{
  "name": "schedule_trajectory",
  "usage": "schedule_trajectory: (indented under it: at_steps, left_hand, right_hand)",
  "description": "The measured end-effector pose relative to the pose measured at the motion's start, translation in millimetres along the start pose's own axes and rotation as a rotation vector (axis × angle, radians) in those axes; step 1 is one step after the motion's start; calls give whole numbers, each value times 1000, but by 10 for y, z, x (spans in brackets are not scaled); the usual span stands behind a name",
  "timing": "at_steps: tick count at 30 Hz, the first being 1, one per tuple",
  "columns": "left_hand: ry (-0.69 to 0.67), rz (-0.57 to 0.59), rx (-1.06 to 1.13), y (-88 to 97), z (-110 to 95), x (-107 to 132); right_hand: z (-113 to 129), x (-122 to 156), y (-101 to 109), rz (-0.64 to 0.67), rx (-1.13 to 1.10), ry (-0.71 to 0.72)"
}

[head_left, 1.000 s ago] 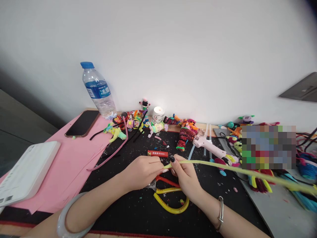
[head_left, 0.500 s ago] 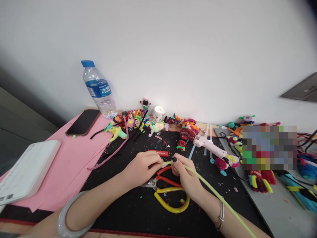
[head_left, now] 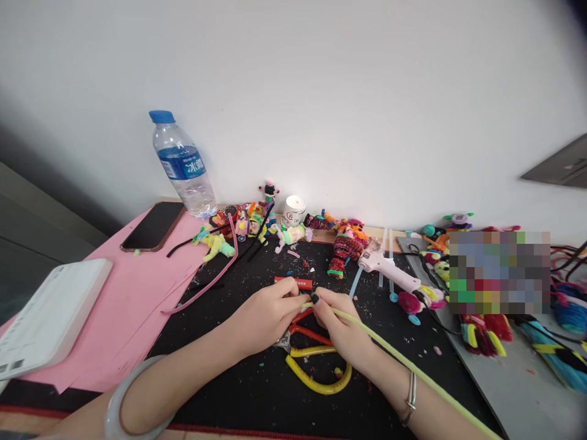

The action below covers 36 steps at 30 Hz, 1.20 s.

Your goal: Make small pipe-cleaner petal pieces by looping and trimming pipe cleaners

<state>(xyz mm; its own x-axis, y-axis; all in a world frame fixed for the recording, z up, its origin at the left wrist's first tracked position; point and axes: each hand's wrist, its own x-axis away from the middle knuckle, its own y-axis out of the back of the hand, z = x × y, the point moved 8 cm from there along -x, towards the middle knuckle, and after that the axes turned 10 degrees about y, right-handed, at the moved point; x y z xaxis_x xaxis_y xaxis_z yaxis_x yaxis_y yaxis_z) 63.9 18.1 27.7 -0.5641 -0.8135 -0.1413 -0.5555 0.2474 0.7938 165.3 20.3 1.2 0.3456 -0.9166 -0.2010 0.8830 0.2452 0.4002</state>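
Note:
A pale yellow-green pipe cleaner (head_left: 389, 347) runs from between my fingertips down along my right forearm. My left hand (head_left: 270, 311) pinches its near end, with the fingers closed. Thumb and fingers of my right hand (head_left: 339, 318) grip the same stem right beside the left fingertips. What lies between the two sets of fingertips is mostly hidden. Under my hands are scissors with yellow handles (head_left: 321, 388) and a tool with red handles (head_left: 312, 333), both partly covered. A red packet (head_left: 302, 283) lies just beyond my left fingers.
A pink glue gun (head_left: 389, 267), several fuzzy figures (head_left: 346, 247) and a white candle cup (head_left: 294, 211) line the wall. At left are a water bottle (head_left: 183, 165), a phone (head_left: 153, 226), pink sheets (head_left: 137, 305) and a white device (head_left: 55, 311). Scraps dot the black mat (head_left: 229, 391).
Both hands have shifted slightly and drawn closer together. My left hand moved a little to the right and my right hand a little left. The pipe cleaner stays between the fingers.

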Motion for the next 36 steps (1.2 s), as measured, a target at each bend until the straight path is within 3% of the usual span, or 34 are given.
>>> schedule_trajectory:
  at_steps: [12,23,31,36]
  left_hand:
    - [-48,-82,78,45,25,4]
    - [-130,25,64,-2,-42,20]
    - [-119,-13,197,59,-38,1]
    - [7,-18,354,73,39,-56]
  right_hand:
    - [117,-16,-30,97,71,82]
    - [118,-13,-44,107,53,107]
    - [55,-14,34,-3,-73,59]
    - [-47,22,51,-71,-276,-2]
